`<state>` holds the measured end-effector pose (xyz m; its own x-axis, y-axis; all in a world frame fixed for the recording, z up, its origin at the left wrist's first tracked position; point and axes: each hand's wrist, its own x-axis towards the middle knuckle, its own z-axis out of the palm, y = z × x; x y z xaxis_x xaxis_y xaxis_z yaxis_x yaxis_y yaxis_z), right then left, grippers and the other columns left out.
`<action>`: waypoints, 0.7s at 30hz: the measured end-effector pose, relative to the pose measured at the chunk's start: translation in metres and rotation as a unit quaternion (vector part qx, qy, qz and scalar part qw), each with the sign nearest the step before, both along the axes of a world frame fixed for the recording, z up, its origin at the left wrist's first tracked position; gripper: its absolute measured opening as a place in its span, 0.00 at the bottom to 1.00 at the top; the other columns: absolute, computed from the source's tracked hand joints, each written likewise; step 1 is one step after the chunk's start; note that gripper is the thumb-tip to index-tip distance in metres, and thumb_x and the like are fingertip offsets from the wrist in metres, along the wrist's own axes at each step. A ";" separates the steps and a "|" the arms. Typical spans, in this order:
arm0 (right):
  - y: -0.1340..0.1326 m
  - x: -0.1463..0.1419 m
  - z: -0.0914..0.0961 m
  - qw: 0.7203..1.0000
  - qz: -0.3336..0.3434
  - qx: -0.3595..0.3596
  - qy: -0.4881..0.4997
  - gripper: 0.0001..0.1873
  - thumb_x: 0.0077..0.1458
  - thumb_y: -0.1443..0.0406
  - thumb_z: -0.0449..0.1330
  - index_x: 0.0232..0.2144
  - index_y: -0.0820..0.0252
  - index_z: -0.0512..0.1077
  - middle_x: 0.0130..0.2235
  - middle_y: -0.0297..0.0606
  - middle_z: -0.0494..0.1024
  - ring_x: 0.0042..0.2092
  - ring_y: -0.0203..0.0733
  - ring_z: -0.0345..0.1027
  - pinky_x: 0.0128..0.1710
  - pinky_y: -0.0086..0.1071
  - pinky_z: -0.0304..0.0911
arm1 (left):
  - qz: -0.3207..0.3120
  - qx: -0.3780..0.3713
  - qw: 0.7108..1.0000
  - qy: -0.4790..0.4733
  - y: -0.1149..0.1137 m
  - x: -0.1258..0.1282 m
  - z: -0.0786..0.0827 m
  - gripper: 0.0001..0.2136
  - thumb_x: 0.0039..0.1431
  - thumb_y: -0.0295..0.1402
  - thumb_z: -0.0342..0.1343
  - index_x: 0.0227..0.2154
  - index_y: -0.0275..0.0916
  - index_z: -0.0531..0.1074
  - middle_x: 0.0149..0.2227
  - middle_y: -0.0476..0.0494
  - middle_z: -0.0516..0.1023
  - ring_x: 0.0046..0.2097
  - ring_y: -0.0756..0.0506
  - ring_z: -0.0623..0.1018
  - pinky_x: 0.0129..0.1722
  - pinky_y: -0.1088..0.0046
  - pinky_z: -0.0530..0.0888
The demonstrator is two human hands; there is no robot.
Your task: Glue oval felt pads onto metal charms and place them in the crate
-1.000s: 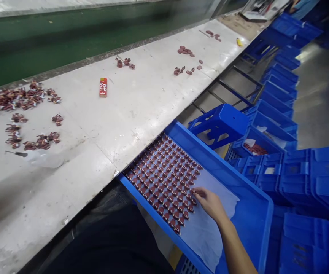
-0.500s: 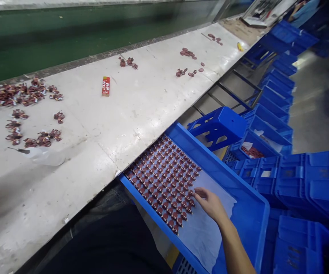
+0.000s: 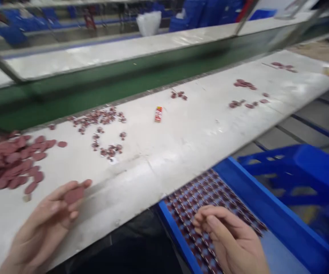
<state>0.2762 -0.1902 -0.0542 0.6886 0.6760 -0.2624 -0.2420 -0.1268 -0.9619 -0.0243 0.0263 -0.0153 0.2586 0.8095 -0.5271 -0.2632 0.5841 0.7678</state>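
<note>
My left hand point(image 3: 48, 219) is raised over the white table point(image 3: 141, 179) at the left, its fingers gripping a flat dark red disc point(image 3: 74, 195). Beside it lies a heap of similar discs point(image 3: 13, 161). Above the blue tray point(image 3: 284, 213) at the lower right is my right hand point(image 3: 229, 236), with its fingers curled together and nothing visible in them. Rows of small dark red pieces point(image 3: 201, 190) with light edges fill the part of the tray that shows, on a pale sheet; my right hand covers some of them.
Several small assembled pieces point(image 3: 96, 118) lie in clusters behind the discs. A red and yellow box point(image 3: 158, 114) stands mid-table, with more discs point(image 3: 244, 84) farther right. A blue stool point(image 3: 318, 179) is beyond the tray. A green strip point(image 3: 158, 64) runs behind the table.
The view has swung left and up. My right hand has drawn back from the end of a row in the tray. My left hand, barely visible before, now shows with a disc.
</note>
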 end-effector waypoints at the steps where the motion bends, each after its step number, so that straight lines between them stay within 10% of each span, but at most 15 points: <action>1: 0.022 -0.012 0.004 0.992 0.043 0.055 0.110 0.11 0.54 0.56 0.71 0.32 0.56 0.80 0.31 0.37 0.79 0.31 0.37 0.75 0.29 0.28 0.73 | -0.001 -0.008 1.000 -0.018 -0.001 0.004 0.002 0.19 0.43 0.31 0.74 0.41 0.40 0.83 0.52 0.37 0.84 0.35 0.48 0.81 0.29 0.80 0.80; 7: 0.134 -0.066 0.017 0.753 0.207 0.115 0.614 0.29 0.60 0.49 0.65 0.48 0.72 0.75 0.30 0.33 0.73 0.23 0.24 0.63 0.16 0.14 0.59 | -0.045 -0.017 0.989 -0.143 -0.018 0.022 -0.008 0.16 0.49 0.33 0.74 0.42 0.42 0.84 0.44 0.39 0.86 0.32 0.51 0.81 0.28 0.82 0.79; 10: 0.171 -0.082 0.012 0.699 0.215 0.113 0.672 0.33 0.64 0.48 0.60 0.55 0.74 0.68 0.33 0.33 0.74 0.24 0.23 0.64 0.17 0.12 0.60 | -0.053 -0.013 0.979 -0.195 -0.024 0.021 -0.015 0.16 0.52 0.32 0.72 0.45 0.42 0.83 0.45 0.40 0.86 0.38 0.49 0.83 0.31 0.83 0.79; 17: 0.203 -0.100 0.017 0.750 0.187 0.125 0.621 0.15 0.64 0.56 0.61 0.38 0.65 0.72 0.22 0.21 0.62 0.19 0.22 0.56 0.17 0.12 0.55 | -0.023 -0.036 0.965 -0.257 -0.026 0.020 -0.020 0.13 0.54 0.31 0.70 0.44 0.39 0.83 0.45 0.40 0.86 0.41 0.47 0.85 0.35 0.83 0.80; 21: 0.189 -0.102 0.034 0.872 0.221 0.123 0.420 0.18 0.55 0.51 0.65 0.30 0.60 0.73 0.18 0.23 0.61 0.15 0.26 0.53 0.14 0.20 0.56 | -0.009 -0.059 0.959 -0.276 -0.027 0.021 -0.025 0.13 0.54 0.30 0.70 0.43 0.37 0.83 0.46 0.40 0.86 0.42 0.47 0.85 0.36 0.83 0.80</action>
